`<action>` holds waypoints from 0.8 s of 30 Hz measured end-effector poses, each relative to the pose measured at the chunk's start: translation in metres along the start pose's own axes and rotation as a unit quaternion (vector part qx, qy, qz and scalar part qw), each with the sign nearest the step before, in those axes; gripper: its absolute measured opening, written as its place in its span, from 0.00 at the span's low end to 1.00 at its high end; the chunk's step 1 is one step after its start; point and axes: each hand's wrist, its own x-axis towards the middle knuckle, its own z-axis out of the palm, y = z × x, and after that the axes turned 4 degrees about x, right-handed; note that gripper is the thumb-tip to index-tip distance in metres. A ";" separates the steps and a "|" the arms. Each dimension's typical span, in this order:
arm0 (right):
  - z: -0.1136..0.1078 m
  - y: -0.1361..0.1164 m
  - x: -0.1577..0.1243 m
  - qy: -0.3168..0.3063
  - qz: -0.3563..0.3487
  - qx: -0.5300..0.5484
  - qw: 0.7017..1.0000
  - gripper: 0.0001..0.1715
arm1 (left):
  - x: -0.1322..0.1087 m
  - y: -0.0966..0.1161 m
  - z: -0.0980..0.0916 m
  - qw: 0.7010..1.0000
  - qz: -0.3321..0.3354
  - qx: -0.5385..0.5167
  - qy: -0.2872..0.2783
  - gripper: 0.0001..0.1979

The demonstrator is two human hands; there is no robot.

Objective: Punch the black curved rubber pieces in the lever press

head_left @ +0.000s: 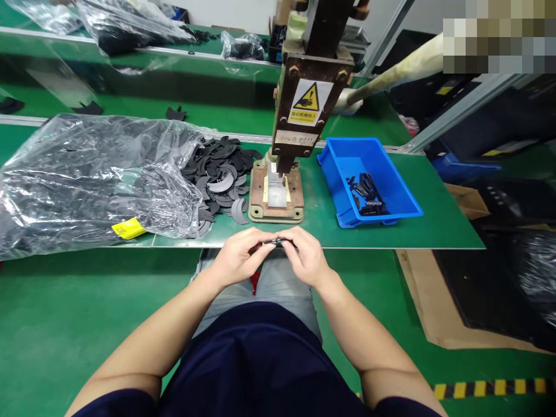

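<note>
My left hand (240, 255) and my right hand (304, 255) meet just below the front edge of the green table (369, 231). Both pinch one small flat black piece (277, 240) held between the fingertips. Straight ahead stands a hand press (299, 104) with a yellow warning label, its brown base plate (256, 191) resting on the table. A pile of black crescent-shaped pieces (219, 174) lies left of the press, spilling out of a clear plastic bag (87, 179).
A blue bin (391, 174) holding several black pieces sits right of the press. More bags of black parts lie on the far bench (130, 23). Cardboard (434, 313) lies on the green floor at the right, near a yellow-black stripe (486, 387).
</note>
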 end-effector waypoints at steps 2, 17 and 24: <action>0.000 0.003 -0.001 0.001 -0.009 -0.009 1.000 0.16 | -0.001 0.001 0.001 1.000 -0.016 -0.007 -0.006 0.12; -0.018 0.003 0.012 0.002 -0.039 -0.046 0.998 0.31 | 0.040 -0.013 -0.005 0.917 -0.220 -0.320 -0.093 0.22; -0.068 -0.003 0.032 0.119 -0.028 -0.072 0.990 0.21 | 0.106 -0.064 -0.029 0.975 -0.166 -0.139 0.048 0.19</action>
